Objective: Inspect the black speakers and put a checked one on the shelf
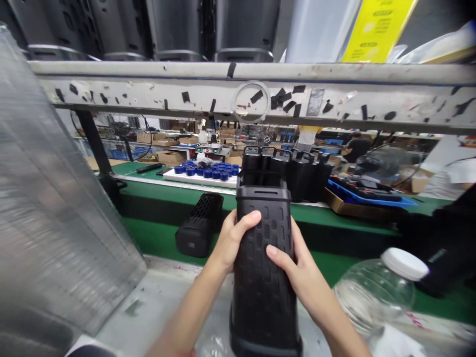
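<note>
We hold a tall black perforated housing (264, 267) upright in front of us, its base down near the pale worktop (163, 297) and its open top lifted toward the shelf rail (238, 91). Our left hand (232, 240) wraps its left side, thumb laid across the patterned front, and our right hand (299, 270) grips the right side with the thumb pressed on the face; both hands are closed around the shell, which seems to steady it from either flank so the front panel faces us for a look. A second black housing (199, 223) lies on its side just beyond, on the green belt (156, 233), well apart from our hands. Farther back a white tray of blue caps (206, 171) sits on the far bench, and beside it a cluster of upright black housings (293, 171) stands packed together, likely so they stay put. To our right a clear plastic jug (375, 292) with a white cap (405, 263) rests near our right forearm. A ribbed translucent sheet (55, 208) leans at the left edge
</note>
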Motion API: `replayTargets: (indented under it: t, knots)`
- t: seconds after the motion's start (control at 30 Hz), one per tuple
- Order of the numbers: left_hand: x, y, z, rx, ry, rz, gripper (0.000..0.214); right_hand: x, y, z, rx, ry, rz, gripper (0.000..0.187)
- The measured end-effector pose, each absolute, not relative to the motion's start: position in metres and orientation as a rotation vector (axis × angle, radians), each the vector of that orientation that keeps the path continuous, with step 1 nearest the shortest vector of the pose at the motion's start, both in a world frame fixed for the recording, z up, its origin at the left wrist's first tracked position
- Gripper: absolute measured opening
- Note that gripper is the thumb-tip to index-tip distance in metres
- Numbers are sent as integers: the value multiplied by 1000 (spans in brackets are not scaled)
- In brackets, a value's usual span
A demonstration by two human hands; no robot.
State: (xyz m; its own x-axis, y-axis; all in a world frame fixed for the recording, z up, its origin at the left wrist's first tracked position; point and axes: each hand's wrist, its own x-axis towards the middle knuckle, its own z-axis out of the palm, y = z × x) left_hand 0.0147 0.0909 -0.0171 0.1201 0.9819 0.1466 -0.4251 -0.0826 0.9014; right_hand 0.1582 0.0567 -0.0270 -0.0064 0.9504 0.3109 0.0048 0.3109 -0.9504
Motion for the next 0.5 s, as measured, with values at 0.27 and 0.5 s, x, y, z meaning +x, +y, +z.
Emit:
replayTargets:
  t: [0.27,0.5]
  knots:
    - [14,103,-36,1328,565,1228,66,179,60,-36,-1094,-1490,1010,79]
    - [-26,93,-12,1642,471,964,111,186,30,-14,-1040,-1589,1210,86]
